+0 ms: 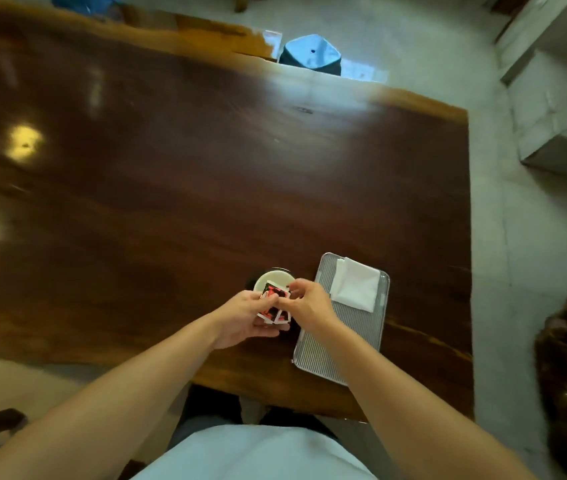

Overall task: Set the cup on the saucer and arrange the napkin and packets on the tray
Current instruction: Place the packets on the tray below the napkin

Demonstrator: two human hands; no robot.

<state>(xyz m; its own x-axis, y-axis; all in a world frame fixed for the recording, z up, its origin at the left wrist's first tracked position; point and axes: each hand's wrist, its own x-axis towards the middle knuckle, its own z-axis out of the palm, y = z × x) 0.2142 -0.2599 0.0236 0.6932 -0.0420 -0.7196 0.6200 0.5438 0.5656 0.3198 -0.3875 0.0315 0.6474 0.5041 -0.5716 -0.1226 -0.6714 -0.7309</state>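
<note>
Together, both hands [244, 317] [309, 303] pinch light, flimsy red packets [273, 306] by their edges beside the tray [340, 344].

The broad dark polished wooden table [171, 174] lies bare across its whole far and left stretch, so a hand could sweep there freely. The clutter sits near the front edge: a round cream cup [274, 278], and just beside it on the right a ribbed silver rectangular tray [340, 344]. A folded white napkin [356, 284] fills the tray's far end; its near half is open. The left hand [244, 318] and right hand [308, 303], meeting over red-and-black packets [273, 303], block the narrow gap between cup and tray. A strip of table right of the tray is clear.
</note>
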